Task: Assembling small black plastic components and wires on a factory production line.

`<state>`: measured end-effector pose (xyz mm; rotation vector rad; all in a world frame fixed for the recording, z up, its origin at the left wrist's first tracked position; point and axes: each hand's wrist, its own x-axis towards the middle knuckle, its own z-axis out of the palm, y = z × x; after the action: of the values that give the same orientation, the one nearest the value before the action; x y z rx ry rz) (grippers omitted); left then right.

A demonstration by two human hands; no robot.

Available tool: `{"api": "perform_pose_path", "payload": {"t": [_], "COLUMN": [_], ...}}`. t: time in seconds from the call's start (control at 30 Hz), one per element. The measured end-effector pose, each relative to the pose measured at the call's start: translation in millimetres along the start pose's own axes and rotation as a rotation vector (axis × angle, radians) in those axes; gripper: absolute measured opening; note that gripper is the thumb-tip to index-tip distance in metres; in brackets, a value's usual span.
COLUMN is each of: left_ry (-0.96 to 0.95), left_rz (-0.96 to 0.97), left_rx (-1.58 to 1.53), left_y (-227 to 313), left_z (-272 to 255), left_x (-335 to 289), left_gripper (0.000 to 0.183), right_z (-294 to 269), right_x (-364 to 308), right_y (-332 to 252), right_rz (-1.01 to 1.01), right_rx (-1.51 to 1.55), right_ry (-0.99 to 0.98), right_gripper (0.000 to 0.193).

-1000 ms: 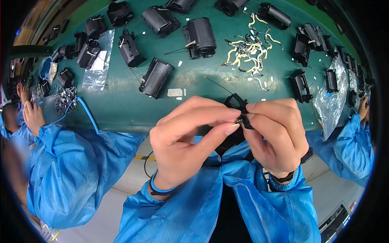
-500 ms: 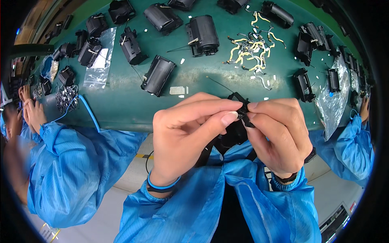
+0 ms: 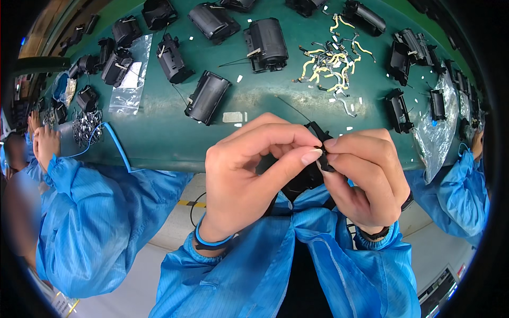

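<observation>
Just beyond the table's near edge, a black plastic housing (image 3: 303, 181) is held in front of my chest, mostly hidden behind my fingers. A thin dark wire (image 3: 292, 108) sticks out from its far end. My right hand (image 3: 368, 177) is closed, with thumb and fingertips gripping a narrow black edge of the housing. My left hand (image 3: 246, 172) pinches thumb and forefinger together right beside that edge. Whatever lies in this pinch is too small and covered to make out.
Several black cylindrical housings (image 3: 208, 98) lie on the green table (image 3: 175, 140). A pile of yellow-and-black flex cables (image 3: 328, 66) lies at the far right. Clear plastic bags (image 3: 436, 130) rest on both sides. Co-workers in blue smocks (image 3: 101, 228) sit left and right.
My left fingertips have shifted slightly right and down, and the left hand has rolled a little. The housing and its wire have moved slightly right; my right hand stays almost in place.
</observation>
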<state>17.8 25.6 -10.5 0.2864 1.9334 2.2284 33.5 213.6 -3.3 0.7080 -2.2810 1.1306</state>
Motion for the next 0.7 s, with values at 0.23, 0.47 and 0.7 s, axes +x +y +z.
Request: {"api": "perform_pose_path", "payload": {"t": [0.23, 0.47, 0.7], "left_ry": [-0.031, 0.023, 0.058], "left_rz": [0.091, 0.257, 0.322], "left_rx": [0.065, 0.142, 0.261], "left_y": [0.3, 4.2, 10.3], "left_z": [-1.3, -6.4, 2.7], "left_x": [3.9, 8.4, 7.4], "left_gripper": [0.015, 0.019, 0.016], "right_z": [-4.6, 2.1, -8.2], "right_x": [0.0, 11.3, 8.6], "right_y": [2.7, -0.8, -4.3], "right_rz": [-0.033, 0.228, 0.493], "right_rx": [-0.039, 0.162, 0.150], "right_ry": [-0.026, 0.168, -0.103], "right_gripper": [0.037, 0.053, 0.033]}}
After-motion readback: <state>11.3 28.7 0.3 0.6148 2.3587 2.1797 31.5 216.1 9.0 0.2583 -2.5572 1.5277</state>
